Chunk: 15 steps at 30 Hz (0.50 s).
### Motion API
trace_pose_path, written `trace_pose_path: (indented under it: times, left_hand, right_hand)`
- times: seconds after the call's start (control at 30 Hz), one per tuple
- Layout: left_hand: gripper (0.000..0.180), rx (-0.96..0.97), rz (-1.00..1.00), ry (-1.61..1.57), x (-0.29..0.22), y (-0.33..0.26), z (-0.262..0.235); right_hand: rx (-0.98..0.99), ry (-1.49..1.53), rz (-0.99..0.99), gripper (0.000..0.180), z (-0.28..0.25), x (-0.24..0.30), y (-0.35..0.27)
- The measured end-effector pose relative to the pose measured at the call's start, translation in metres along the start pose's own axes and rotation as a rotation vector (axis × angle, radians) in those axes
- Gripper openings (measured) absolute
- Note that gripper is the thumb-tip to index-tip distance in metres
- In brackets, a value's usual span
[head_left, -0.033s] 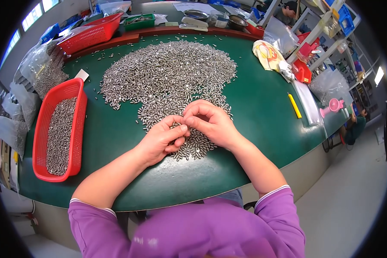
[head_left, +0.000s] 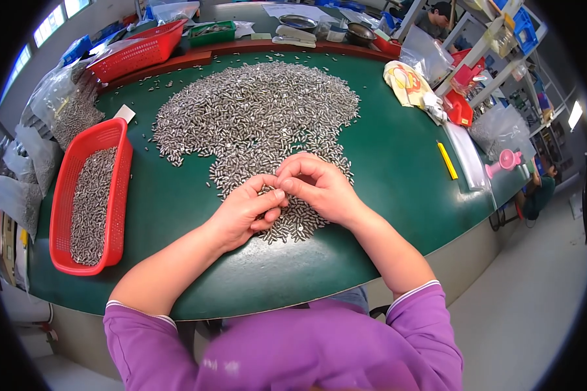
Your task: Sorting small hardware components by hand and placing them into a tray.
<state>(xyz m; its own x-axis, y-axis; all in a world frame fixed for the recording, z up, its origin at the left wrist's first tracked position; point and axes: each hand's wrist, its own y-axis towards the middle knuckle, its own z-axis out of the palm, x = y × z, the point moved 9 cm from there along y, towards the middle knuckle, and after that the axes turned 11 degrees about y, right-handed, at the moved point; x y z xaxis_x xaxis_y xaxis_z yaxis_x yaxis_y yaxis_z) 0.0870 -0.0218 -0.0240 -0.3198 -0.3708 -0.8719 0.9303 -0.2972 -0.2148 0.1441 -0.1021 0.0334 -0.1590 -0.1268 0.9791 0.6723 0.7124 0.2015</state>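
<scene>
Silvery metal pieces, small and pin-shaped, lie in a broad heap [head_left: 254, 107] across the middle of a dark green tabletop [head_left: 398, 202], spreading wide at the far side and narrowing toward the near edge. Over this near part, two bare hands meet fingertip to fingertip. On the left hand [head_left: 243, 210], the thumb and index finger are drawn close together, the other fingers curled; the right hand [head_left: 326, 190] bends its thumb and index finger into a narrow pinch just beside them. Whether either grips a piece, I cannot tell: the gap between the fingertips is too small and covered. Loose pieces lie beneath and around both hands.

To the left stands a long red perforated plastic basket [head_left: 117, 228], its bottom covered with similar pieces. On the right lie a slim yellow tool [head_left: 447, 160] and, farther right, a pink plastic object with a round head [head_left: 507, 159].
</scene>
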Motion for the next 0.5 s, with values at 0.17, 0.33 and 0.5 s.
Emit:
trace_pose_path:
  times: [0.17, 0.33, 0.5]
  left_hand:
    - [0.013, -0.03, -0.012, -0.027, 0.0, 0.0, -0.002]
    - [0.013, -0.028, -0.04, -0.065, 0.0, -0.001, -0.001]
    - [0.015, -0.044, -0.044, -0.059, -0.002, -0.002, -0.002]
  right_hand:
    - [-0.071, -0.344, -0.014, 0.011, -0.009, 0.013, 0.0]
    - [-0.035, -0.855, -0.128, 0.017, -0.02, 0.015, -0.006]
    - [0.015, -0.924, -0.228, 0.009, -0.01, 0.011, 0.0]
